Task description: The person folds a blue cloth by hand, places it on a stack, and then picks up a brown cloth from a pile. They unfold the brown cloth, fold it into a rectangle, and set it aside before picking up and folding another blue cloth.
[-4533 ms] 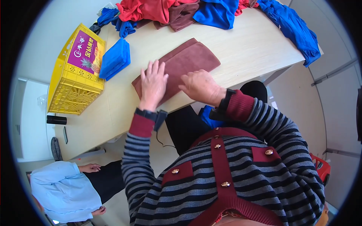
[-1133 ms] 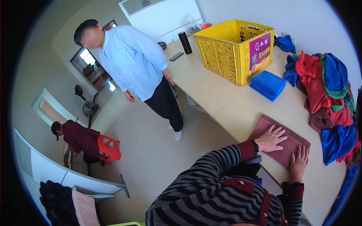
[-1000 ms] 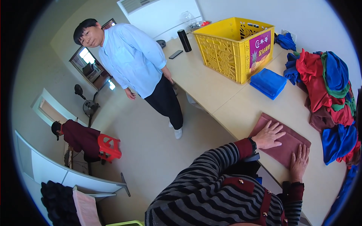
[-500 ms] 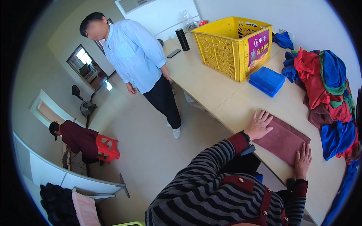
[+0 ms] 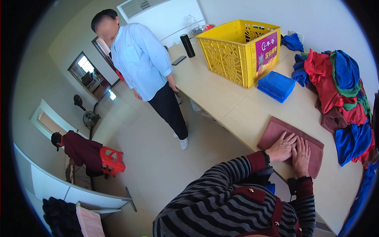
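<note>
A folded dark red cloth (image 5: pixel 276 132) lies flat on the beige table (image 5: pixel 237 114) near its front edge. My left hand (image 5: pixel 281 147) presses on the cloth's near side with fingers spread. My right hand (image 5: pixel 302 155) lies flat right beside it, also on the cloth. Neither hand grips anything. My striped sleeves reach in from the lower edge.
A stack of folded blue cloths (image 5: pixel 275 85) sits beside a yellow plastic crate (image 5: pixel 239 50). A heap of red, blue and green cloths (image 5: pixel 341 96) fills the table's right side. A person in a light blue shirt (image 5: pixel 144 67) stands at the table; another person (image 5: pixel 81 147) sits by a red stool.
My hands have come together on the cloth's near side; half a second ago they were spread at its two ends. The view has swung away from straight down on the table.
</note>
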The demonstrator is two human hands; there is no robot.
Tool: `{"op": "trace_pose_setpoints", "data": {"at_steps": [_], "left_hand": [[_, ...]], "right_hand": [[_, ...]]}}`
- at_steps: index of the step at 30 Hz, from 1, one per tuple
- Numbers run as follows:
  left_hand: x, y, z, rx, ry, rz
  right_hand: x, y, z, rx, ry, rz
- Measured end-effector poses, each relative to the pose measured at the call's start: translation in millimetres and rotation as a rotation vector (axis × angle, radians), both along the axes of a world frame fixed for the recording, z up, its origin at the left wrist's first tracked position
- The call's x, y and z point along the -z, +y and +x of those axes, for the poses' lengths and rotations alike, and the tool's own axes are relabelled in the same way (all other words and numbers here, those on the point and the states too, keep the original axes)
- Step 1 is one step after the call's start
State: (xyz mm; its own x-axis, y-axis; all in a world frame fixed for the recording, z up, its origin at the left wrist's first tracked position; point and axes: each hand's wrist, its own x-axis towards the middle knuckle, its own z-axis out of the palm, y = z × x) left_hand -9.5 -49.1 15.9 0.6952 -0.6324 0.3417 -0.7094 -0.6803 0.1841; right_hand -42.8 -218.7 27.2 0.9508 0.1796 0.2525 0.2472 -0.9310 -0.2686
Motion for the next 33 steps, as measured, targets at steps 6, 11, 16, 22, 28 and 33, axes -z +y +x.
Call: {"op": "trace_pose_setpoints", "data": {"at_steps": [6,11,16,22,28,33], "left_hand": [[-16,6,-5,-0.022,-0.217,-0.066],[-32,47,25,-0.083,-0.122,-0.087],[-10,68,48,-0.313,0.109,0.155],[-4,77,52,-0.349,0.172,0.124],[4,95,55,-0.429,0.157,0.138],[7,111,50,-0.506,0.022,0.099]], "right_hand": [[-3,-33,-12,0.140,-0.086,-0.136],[-19,-45,-3,0.222,-0.136,-0.119],[-2,-74,-1,0.310,-0.054,-0.142],[5,-95,-12,0.369,-0.043,-0.153],[6,-112,-18,0.406,-0.018,-0.135],[-11,-123,-25,0.491,0.183,-0.138]]}}
